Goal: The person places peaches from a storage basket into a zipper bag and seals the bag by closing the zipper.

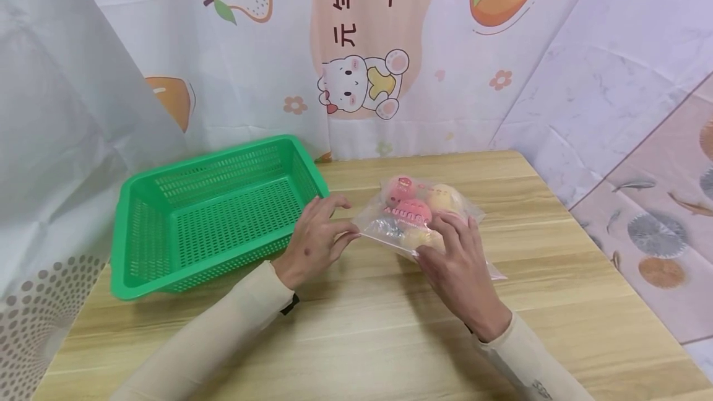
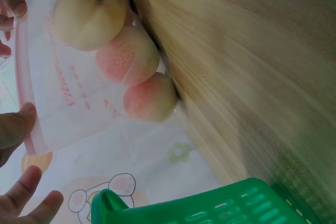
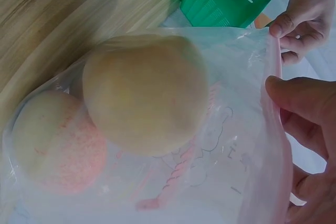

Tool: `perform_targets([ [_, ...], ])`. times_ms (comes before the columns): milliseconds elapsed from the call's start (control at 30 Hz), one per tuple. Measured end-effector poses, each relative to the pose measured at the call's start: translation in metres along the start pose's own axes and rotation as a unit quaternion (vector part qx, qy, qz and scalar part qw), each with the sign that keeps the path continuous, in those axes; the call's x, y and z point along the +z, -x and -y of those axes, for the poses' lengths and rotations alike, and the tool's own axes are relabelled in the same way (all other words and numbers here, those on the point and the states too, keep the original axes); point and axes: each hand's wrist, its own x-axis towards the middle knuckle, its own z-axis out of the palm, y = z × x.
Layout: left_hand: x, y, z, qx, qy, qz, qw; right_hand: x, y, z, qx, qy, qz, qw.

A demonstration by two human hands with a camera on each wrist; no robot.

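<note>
A clear zip bag (image 1: 375, 228) with red print holds several round peaches (image 1: 414, 210), some pink and some pale yellow. In the left wrist view, three of them show through the plastic, the yellowish one (image 2: 88, 15) uppermost. My left hand (image 1: 316, 235) pinches one corner of the bag's pink-edged opening between thumb and fingertip. Farther along that same edge, my right hand (image 1: 459, 268) grips the bag with its thumb in front, as the right wrist view shows. The peaches lie in the part of the bag away from my hands.
A green perforated basket (image 1: 124, 234) stands left of the bag, close to my left hand, with nothing inside. Both sit on a wood-grain table (image 1: 356, 339). Behind the table hangs a white curtain (image 1: 234, 79) with cartoon and fruit prints.
</note>
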Motion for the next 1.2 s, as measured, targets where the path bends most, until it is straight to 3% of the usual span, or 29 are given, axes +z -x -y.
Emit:
perform_targets([
  [167, -0.001, 0.000, 0.000, -0.008, -0.002, 0.003, 1.0000, -0.002, 0.001, 0.000, -0.008, 0.004, -0.005, 1.0000],
  [533, 0.000, -0.001, 0.002, -0.014, 0.000, 0.006, 0.9999, -0.010, 0.013, -0.002, 0.020, 0.009, 0.017, 0.9996],
  [1000, 0.001, 0.000, 0.003, -0.009, -0.004, -0.005, 0.9999, -0.012, 0.021, -0.005, 0.012, 0.006, -0.010, 0.9999],
  [1200, 0.000, 0.000, 0.004, -0.004, -0.006, -0.005, 1.0000, -0.015, 0.023, -0.006, 0.018, 0.006, 0.001, 0.9998],
])
